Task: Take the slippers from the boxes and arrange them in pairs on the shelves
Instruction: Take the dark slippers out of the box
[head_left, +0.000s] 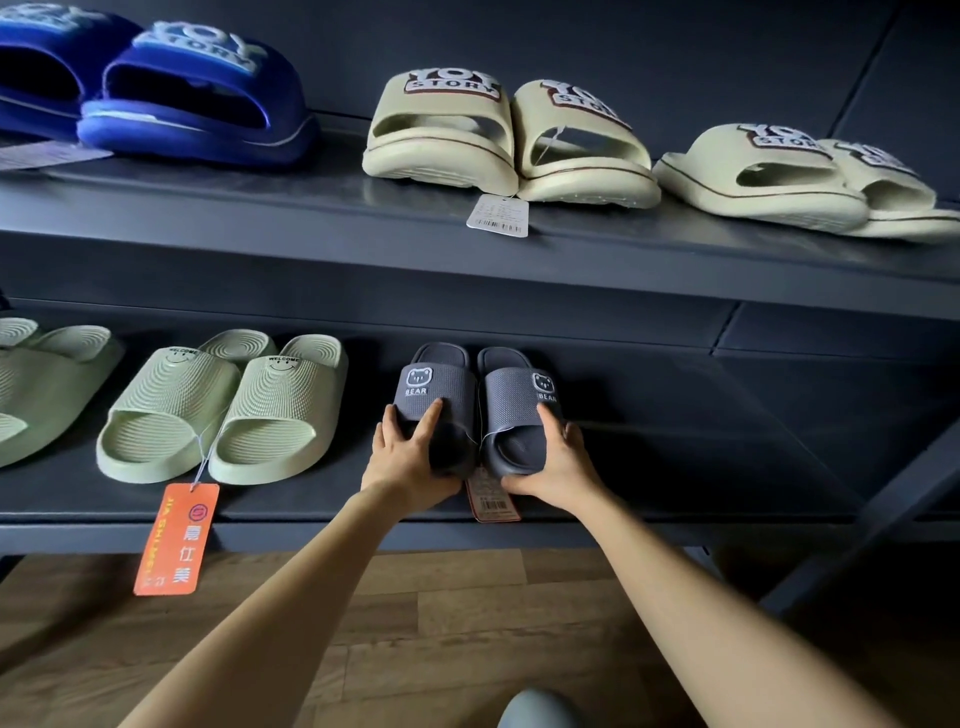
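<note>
Two dark grey "BEAR" slippers stand side by side on the lower shelf, toes toward me. My left hand grips the toe end of the left grey slipper, thumb on its strap. The right grey slipper has my right hand curled round its toe end. A red tag hangs from the pair over the shelf edge between my hands.
Left of them on the lower shelf sits a pale green pair with an orange tag, and another green slipper at the edge. The upper shelf carries a blue pair and two beige pairs. Wooden floor lies below.
</note>
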